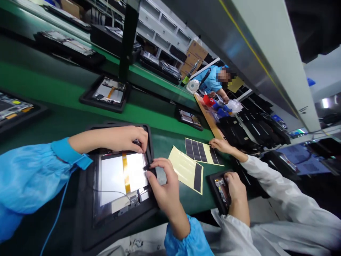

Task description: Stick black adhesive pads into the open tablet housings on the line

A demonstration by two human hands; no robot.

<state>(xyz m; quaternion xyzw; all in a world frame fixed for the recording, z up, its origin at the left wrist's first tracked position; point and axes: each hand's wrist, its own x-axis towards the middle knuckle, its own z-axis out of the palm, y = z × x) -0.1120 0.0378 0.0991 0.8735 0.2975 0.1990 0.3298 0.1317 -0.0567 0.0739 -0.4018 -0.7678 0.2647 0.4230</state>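
Note:
An opened tablet-like device (112,177) with white panels and an orange ribbon strip (126,174) lies in a black tray (87,220). My left hand (125,138), in a blue sleeve with a wrist strap, rests over the device's upper edge, its fingers curled; what they hold, if anything, is hidden. At the device's right edge, my right hand (165,181) pinches a small black piece (147,167) between thumb and forefinger. Right of that hand lies a yellow sheet (183,167) with one black strip (197,176).
A co-worker's hands, in white sleeves, touch a sheet of black strips (195,151) and a smaller device (222,192) at the right. More trays with devices (110,90) stand on the green line behind. Another person in blue (210,80) sits farther back.

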